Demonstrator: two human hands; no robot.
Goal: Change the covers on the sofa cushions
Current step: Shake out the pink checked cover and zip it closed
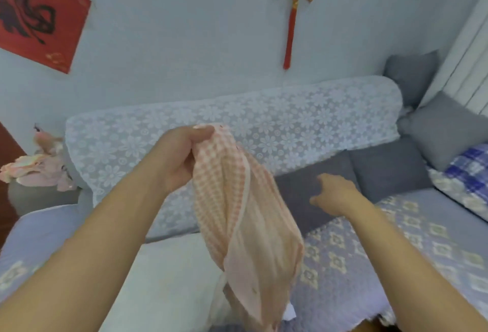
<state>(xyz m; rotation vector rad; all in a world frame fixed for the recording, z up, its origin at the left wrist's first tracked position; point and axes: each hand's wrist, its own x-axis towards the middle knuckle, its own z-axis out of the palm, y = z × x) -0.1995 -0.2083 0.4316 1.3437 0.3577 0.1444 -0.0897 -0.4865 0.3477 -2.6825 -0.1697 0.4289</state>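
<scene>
My left hand (pixel 182 157) grips the top edge of a pink-and-white checked cushion cover (pixel 245 223), which hangs limp down over the seat, partly inside out. Beneath it lies a bare white cushion (pixel 171 281) on the sofa seat. My right hand (pixel 335 194) hovers to the right of the cover with loose fingers, holding nothing, above the grey seat cushion (pixel 298 199).
The sofa back (pixel 264 125) wears a white lace floral throw. Grey cushions (pixel 443 131) and a blue plaid one (pixel 472 165) sit at the right end. A patterned blue seat cover (pixel 396 239) lies on the right. Pink cloth (pixel 39 168) is piled at the left.
</scene>
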